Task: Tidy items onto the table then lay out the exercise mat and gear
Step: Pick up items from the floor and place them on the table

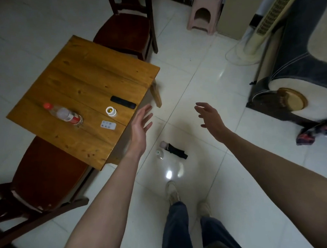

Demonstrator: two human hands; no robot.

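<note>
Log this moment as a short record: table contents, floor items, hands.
table: plastic bottle lying down, black remote, small white remote, white jar
floor: folded black umbrella, small clear bottle
left hand: open, empty, by table edge
right hand: open, empty, above floor
mat: not in view
</note>
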